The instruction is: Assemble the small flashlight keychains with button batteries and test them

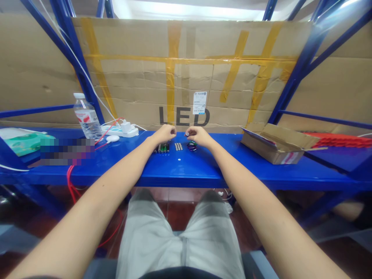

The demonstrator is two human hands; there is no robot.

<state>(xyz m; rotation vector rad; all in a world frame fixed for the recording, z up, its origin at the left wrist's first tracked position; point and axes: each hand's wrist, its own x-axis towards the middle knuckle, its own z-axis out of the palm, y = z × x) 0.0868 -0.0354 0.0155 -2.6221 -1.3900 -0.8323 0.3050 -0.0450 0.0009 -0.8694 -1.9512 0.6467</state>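
Above the blue table, my left hand (165, 134) is closed with its fingers curled, and whatever may be in them is hidden. Under it lies a row of dark and green cylinders (161, 148). Facing it, my right hand (200, 136) pinches a small pale piece with a touch of red (186, 134), too small to name. A pile of shiny dark, purple and green pieces (192, 146) lies just below the right hand. Small silvery round pieces (178, 147) sit in a tidy grid between the hands. One tiny white dot-like piece (179, 159) lies nearer the front edge.
An open cardboard box (271, 149) stands at the right, before red stacked material (340, 140). Leftward are a water bottle (87, 120), a power strip (128, 131) with cables and a green packet (26, 141). A large taped cardboard sheet (139, 85) closes off the back.
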